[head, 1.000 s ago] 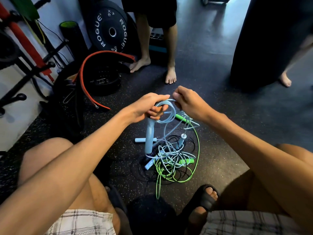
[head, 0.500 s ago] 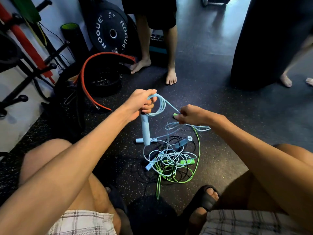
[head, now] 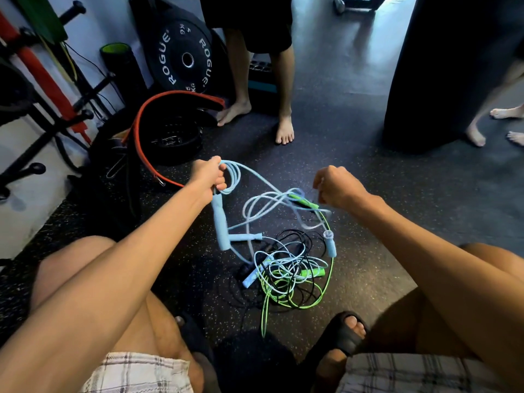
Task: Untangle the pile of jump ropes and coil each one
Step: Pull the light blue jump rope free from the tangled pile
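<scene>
A tangled pile of jump ropes [head: 286, 275] lies on the dark speckled floor between my feet: light blue, bright green and black cords mixed together. My left hand [head: 208, 175] is closed around a small coil of the light blue rope [head: 234, 177]; that rope's blue foam handle [head: 220, 225] hangs straight down below the fist. A blue strand runs from the coil to the right. My right hand [head: 336, 188] is a closed fist above the pile, next to a raised green handle [head: 303, 201]; what it grips is hidden by the fingers. Another blue handle [head: 330, 245] dangles under it.
A black weight plate [head: 184, 59] leans on the wall at the back left, with a red-edged belt [head: 147, 137] and a rack beside it. A person's bare feet [head: 283, 129] stand just beyond the ropes. A dark punching bag [head: 442, 80] stands at the right, more bare feet by it.
My hands have moved apart: the left went left with the blue coil, the right went right, drawing blue cord out between them. The pile has loosened and spread.
</scene>
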`<state>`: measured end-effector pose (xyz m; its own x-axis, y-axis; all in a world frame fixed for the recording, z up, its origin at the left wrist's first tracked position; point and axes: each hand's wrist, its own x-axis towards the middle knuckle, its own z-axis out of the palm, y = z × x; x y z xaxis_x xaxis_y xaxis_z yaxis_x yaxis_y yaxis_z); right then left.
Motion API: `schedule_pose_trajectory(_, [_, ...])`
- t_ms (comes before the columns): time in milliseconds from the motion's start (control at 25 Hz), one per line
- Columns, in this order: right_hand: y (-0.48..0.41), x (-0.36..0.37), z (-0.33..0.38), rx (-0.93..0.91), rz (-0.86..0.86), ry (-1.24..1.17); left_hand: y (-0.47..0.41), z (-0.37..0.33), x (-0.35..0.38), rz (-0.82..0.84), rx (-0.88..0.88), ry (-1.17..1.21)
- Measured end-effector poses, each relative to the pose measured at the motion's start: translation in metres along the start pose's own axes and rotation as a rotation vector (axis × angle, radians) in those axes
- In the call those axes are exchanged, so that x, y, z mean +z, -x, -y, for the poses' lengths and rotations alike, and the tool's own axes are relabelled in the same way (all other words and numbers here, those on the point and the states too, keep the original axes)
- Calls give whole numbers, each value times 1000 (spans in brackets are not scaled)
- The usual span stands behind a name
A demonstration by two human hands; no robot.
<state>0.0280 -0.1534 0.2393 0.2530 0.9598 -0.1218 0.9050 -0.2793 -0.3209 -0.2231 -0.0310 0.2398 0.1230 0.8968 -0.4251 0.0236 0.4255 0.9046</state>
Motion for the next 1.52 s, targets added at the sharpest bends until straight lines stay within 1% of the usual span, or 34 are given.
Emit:
schedule_pose_trajectory(80, [3,-1,-1,5,82,-34,-8,-1,-10,-33,-18,24])
schedule_pose_trajectory(160, [7,0,3,0,122,-64,-8,1,-12,17,-24,0])
schedule_pose_trajectory(360, [13,14,20,-36,195,-175,7,-2,3,311,-11,-182])
schedule_pose_trajectory(520, [13,22,24,-20,255,-320,22,-12,9,482,16,-249])
schedule_pose_trajectory(640, [14,25,26,-36,260,-252,35,-17,14,594,14,-246])
schedule_pose_trajectory(800, [12,34,25,-106,243,-123,47,-24,17,740,-39,-202])
schedule_pose_trajectory(920, [9,35,27,-107,237,-88,51,-29,17,804,-56,-167])
schedule_pose_trajectory(1000, [8,34,27,-107,202,-63,49,-29,16,772,-49,-112])
schedule_pose_trajectory(1040, [8,33,26,-110,169,-42,45,-28,15,724,-49,-73])
schedule_pose_trajectory(1120, [8,33,22,-87,77,8,34,-24,11,580,-55,-26])
schedule_pose_trajectory(1200, [4,32,18,-57,1,25,22,-17,6,438,-62,-33])
schedule_pose_trajectory(1400, [6,23,9,-116,-69,-156,2,-3,-5,176,-100,-9])
schedule_pose_trajectory(1480, [13,11,6,-69,-128,-179,-9,-2,-18,43,-127,24])
schedule_pose_trajectory(1520, [14,6,2,-9,-172,-139,-15,-1,-26,-31,-134,40])
